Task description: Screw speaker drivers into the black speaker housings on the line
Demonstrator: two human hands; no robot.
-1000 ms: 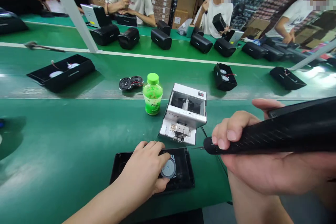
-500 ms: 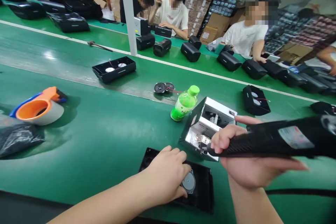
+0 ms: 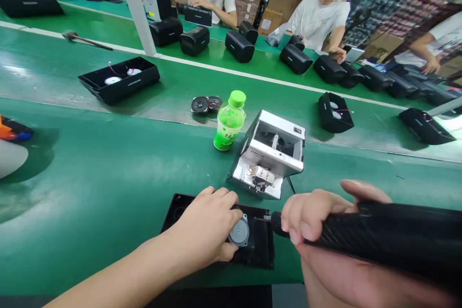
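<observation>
A black speaker housing [image 3: 262, 245] lies on the green table near its front edge. My left hand [image 3: 211, 226] reaches over it, fingers and thumb curled round a round grey speaker driver [image 3: 239, 231] in the housing. Coming in from the right, my right hand [image 3: 317, 224] is wrapped round a black electric screwdriver [image 3: 390, 231]. Its thin bit points left over the housing's right part; whether the tip touches anything is unclear. Just behind stands a white and black machine [image 3: 277, 147] with a metal mechanism at its front.
A green-capped bottle [image 3: 230, 122] stands left of the machine, with two loose speakers [image 3: 205, 104] behind it. Open black housings [image 3: 124, 79] sit farther back. A grey post [image 3: 135, 9] rises beyond them. An orange and white tape roll [image 3: 10, 154] is at far left. People work across the table.
The screwdriver in my right hand has moved from in front of the machine to over the housing. My left hand stays on the driver. The view has shifted right and down.
</observation>
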